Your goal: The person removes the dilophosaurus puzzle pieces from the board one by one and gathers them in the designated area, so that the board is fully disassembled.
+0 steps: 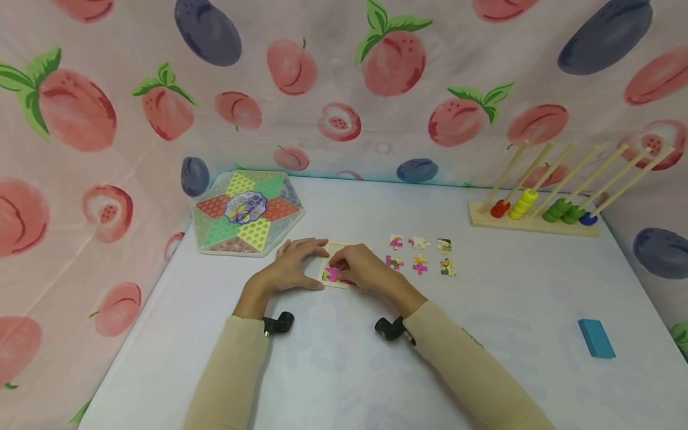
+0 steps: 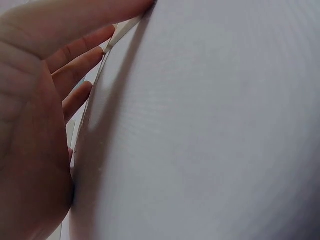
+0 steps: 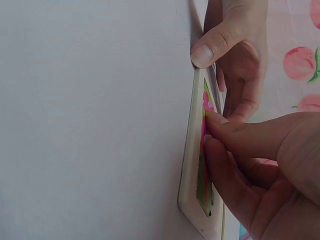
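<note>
Frame (image 3: 191, 165): one, on the bench (image 1: 322, 370), partly filled. Right hand (image 1: 365, 267): above it, thumb and forefinger nearly together at a pink piece (image 1: 332, 274); pinching or pressing, I cannot tell. Left hand (image 1: 294, 263): relaxed, fingers spread, thumb touching the frame's 8 o'clock corner, seemingly to steady it. Loose pieces (image 1: 419, 264): six, 3 o'clock, spaced, presumably so each shows. Board (image 1: 215, 230): 10 o'clock.

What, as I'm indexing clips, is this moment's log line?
left hand: touches frame | right hand: touches pink piece inside | six loose pieces: right of frame
</note>
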Tool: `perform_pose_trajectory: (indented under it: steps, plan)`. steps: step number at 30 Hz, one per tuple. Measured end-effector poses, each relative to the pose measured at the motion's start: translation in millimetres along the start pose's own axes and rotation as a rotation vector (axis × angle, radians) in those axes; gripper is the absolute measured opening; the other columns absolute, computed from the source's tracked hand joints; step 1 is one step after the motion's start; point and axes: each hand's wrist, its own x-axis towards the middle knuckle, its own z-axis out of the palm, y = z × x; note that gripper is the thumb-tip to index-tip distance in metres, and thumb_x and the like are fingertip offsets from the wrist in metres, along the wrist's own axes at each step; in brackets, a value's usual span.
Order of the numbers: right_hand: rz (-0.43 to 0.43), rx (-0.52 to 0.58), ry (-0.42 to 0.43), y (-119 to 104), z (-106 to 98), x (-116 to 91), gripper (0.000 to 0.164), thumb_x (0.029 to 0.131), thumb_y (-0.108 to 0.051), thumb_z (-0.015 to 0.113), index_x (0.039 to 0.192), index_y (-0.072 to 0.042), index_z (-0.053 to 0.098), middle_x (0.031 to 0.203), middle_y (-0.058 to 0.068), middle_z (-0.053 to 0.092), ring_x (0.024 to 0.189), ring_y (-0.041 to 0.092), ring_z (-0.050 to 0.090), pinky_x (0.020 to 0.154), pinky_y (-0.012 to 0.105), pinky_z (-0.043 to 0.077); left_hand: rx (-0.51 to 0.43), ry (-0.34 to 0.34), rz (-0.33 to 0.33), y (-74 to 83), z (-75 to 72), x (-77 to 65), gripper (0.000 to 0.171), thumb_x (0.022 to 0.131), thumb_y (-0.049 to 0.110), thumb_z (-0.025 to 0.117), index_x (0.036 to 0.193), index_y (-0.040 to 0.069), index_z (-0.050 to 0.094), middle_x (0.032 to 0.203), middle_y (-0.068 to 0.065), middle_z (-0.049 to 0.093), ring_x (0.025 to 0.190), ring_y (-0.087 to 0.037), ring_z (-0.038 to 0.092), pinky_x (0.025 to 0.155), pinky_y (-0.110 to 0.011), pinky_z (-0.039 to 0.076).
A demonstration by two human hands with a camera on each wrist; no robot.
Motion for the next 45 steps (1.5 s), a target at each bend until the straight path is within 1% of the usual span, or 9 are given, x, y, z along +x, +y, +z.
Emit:
perform_pose_trajectory:
  steps: [6,12,17,22,26,30,35,40,45]
  plan:
    - [0.016,0.036,0.004,-2,0,3,0.019,0.091,-0.009,0.076,0.11,-0.005,0.074,0.097,0.004,0.074,0.088,0.012,0.063,0.089,0.028,0.057,-0.012,0.004,0.01,0.5,-0.4,-1.6,0.063,0.074,0.03,0.091,0.13,0.022,0.064,0.165,0.002,0.041,0.158,-0.029,0.024,0.127,-0.064,-0.005]
    - [0.041,0.038,0.0,-2,-1,5,0.019,0.091,-0.011,0.076,0.109,-0.006,0.073,0.096,0.004,0.071,0.087,0.013,0.06,0.088,0.027,0.056,-0.009,0.001,0.001,0.2,0.0,-0.8,0.064,0.074,0.03,0.091,0.132,0.024,0.064,0.165,0.004,0.039,0.158,-0.026,0.023,0.128,-0.061,-0.006]
    - [0.035,0.042,0.01,0,1,5,0.021,0.09,-0.013,0.077,0.109,-0.007,0.072,0.098,0.005,0.069,0.089,0.014,0.06,0.089,0.029,0.056,-0.003,0.003,0.002,-1.3,1.4,-0.2,0.065,0.074,0.031,0.091,0.132,0.024,0.064,0.165,0.004,0.04,0.158,-0.027,0.023,0.128,-0.061,-0.005]
    - [0.037,0.093,0.023,4,4,3,0.02,0.091,-0.01,0.076,0.11,-0.009,0.069,0.1,0.003,0.07,0.092,0.014,0.062,0.091,0.029,0.057,-0.004,0.008,0.01,-1.7,2.2,-0.9,0.065,0.074,0.031,0.091,0.132,0.024,0.064,0.165,0.003,0.04,0.158,-0.028,0.024,0.128,-0.062,-0.005]
    - [0.037,0.112,0.03,6,6,2,0.025,0.092,-0.006,0.073,0.116,-0.009,0.068,0.101,0.002,0.07,0.093,0.013,0.063,0.092,0.029,0.057,-0.011,0.012,0.013,-1.0,1.7,-1.0,0.064,0.074,0.031,0.091,0.132,0.023,0.064,0.165,0.003,0.04,0.158,-0.028,0.024,0.128,-0.062,-0.005]
    - [0.045,0.114,0.024,7,6,3,0.027,0.092,-0.006,0.073,0.119,-0.008,0.07,0.1,0.002,0.071,0.092,0.013,0.062,0.091,0.028,0.057,-0.019,0.013,0.016,-0.3,1.7,-0.6,0.063,0.074,0.03,0.091,0.13,0.023,0.064,0.165,0.003,0.04,0.158,-0.028,0.024,0.128,-0.062,-0.006]
    - [0.033,0.132,0.029,8,6,2,0.022,0.092,-0.008,0.074,0.113,-0.01,0.068,0.101,0.002,0.07,0.093,0.012,0.062,0.092,0.028,0.057,-0.02,0.014,0.017,-1.1,1.8,-0.6,0.062,0.074,0.03,0.091,0.13,0.023,0.065,0.165,0.003,0.04,0.158,-0.028,0.024,0.128,-0.062,-0.006]
    - [0.012,0.13,0.044,10,5,0,0.022,0.092,-0.013,0.075,0.113,-0.013,0.067,0.1,0.001,0.07,0.092,0.012,0.062,0.092,0.028,0.056,-0.01,0.012,0.01,-2.3,1.9,-0.4,0.063,0.075,0.031,0.09,0.131,0.024,0.064,0.165,0.004,0.04,0.159,-0.027,0.023,0.128,-0.061,-0.006]
    - [-0.01,0.133,0.067,12,6,-1,0.019,0.093,-0.016,0.074,0.111,-0.014,0.068,0.096,0.0,0.07,0.089,0.01,0.06,0.088,0.026,0.054,0.001,0.011,0.004,-4.1,2.8,0.3,0.062,0.075,0.032,0.09,0.131,0.025,0.064,0.165,0.006,0.04,0.159,-0.026,0.022,0.129,-0.06,-0.006]
